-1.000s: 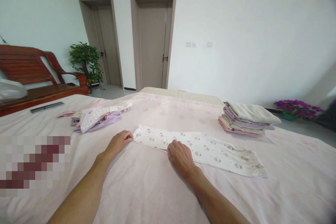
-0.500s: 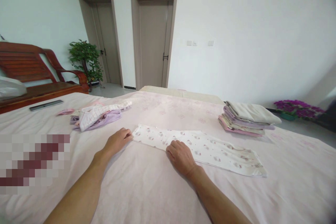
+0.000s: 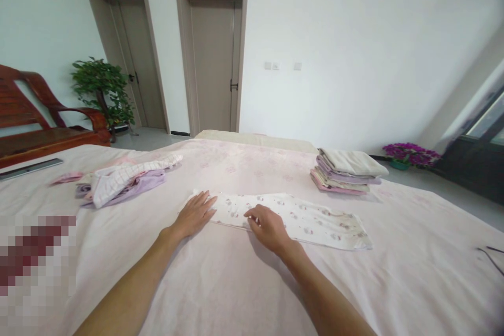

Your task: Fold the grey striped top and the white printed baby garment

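Observation:
A long, narrow white garment (image 3: 315, 220) with a small animal-like print lies folded flat across the bed; it looks like a pair of child's trousers. My left hand (image 3: 196, 214) rests palm down on its left end, fingers stretched out and somewhat spread. My right hand (image 3: 269, 226) is over the near edge at the garment's middle, its fingers loosely bent and the thumb apart from the forefinger. No cloth shows between those fingers. Whether this hand touches the garment I cannot tell.
A loose heap of clothes (image 3: 126, 181) lies to the left, with a dark flat device (image 3: 31, 168) beyond it. A stack of folded clothes (image 3: 346, 170) stands at the right. The pink bedspread (image 3: 220, 283) has slight wrinkles. A thin dark cable-like thing (image 3: 490, 257) lies at the right edge.
My left hand has gone from pinching the garment's left corner to lying flat on it. My right hand's fingers have loosened and lifted. The camera has turned to the right.

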The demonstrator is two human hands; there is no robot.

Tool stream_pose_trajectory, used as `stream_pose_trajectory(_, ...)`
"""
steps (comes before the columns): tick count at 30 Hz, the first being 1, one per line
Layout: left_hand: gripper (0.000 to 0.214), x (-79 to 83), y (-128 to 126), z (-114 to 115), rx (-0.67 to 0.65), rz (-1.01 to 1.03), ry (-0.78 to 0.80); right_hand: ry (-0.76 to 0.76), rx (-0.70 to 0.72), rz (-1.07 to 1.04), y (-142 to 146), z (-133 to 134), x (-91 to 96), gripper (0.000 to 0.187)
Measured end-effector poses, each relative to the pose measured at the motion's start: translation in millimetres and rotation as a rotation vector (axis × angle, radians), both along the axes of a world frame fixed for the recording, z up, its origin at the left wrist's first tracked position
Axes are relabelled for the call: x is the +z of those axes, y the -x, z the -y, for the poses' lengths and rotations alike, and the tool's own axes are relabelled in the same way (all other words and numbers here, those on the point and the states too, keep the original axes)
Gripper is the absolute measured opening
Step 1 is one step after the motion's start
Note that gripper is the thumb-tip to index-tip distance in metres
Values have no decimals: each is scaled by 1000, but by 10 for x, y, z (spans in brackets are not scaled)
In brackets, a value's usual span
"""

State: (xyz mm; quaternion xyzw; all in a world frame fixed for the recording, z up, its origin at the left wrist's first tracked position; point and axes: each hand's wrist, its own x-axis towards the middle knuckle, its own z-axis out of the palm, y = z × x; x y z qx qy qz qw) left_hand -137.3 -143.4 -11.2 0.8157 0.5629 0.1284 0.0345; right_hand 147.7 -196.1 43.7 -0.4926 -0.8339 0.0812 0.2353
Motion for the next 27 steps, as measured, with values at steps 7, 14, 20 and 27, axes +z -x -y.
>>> stream_pose_trajectory(7, 59, 31, 4, 24, 22, -3, 24, 134, -28, 177, -538, 18, 306, 17)
stream_pose_trajectory(14, 57, -9, 21, -7, 18, 0, 16, 17, -42, 457, -622, 191, 129, 19)
stream_pose_trajectory(20, 57, 21, 6, 10, 34, -56, 17, -14, -49, 512, -613, 188, 63, 21)
stream_pose_trajectory(27, 57, 26, 9, 8, 22, -73, 11, -8, -34, 450, -699, 156, 32, 19)
